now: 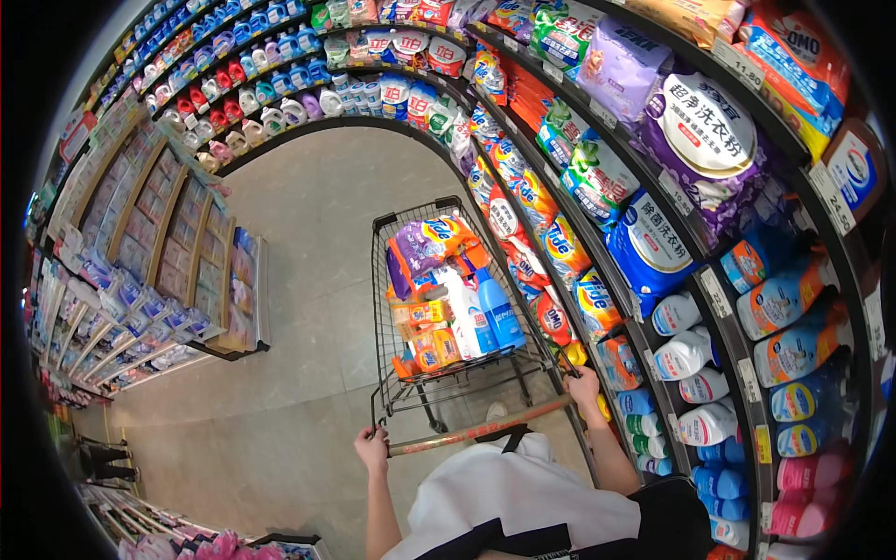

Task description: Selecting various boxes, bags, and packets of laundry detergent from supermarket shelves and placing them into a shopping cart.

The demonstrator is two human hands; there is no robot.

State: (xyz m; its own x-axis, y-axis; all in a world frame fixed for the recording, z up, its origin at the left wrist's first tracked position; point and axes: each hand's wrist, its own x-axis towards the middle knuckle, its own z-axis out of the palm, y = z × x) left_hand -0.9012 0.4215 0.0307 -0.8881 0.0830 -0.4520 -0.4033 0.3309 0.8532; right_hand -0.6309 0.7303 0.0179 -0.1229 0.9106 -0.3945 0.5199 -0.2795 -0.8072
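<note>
Before me stands a black wire shopping cart (379, 301) with a worn handlebar (483, 428). My left hand (372, 445) grips the cart frame at the handlebar's left end. At the opposite end, my right hand (582, 385) is closed around the frame's right corner. Inside the basket lies a purple and orange Tide detergent bag (430, 245). A white bottle (467, 315) and a blue bottle (497, 308) lean side by side near the handle. To their left are orange-wrapped packs (435, 348) and a yellow-orange pack (420, 313).
Shelves (644, 336) with detergent bags and bottles run close along the cart's right side and curve across the far end. A display rack (161, 231) of packaged goods stands left. Grey tiled floor (308, 280) lies between. A person's legs (112, 462) show at the lower left.
</note>
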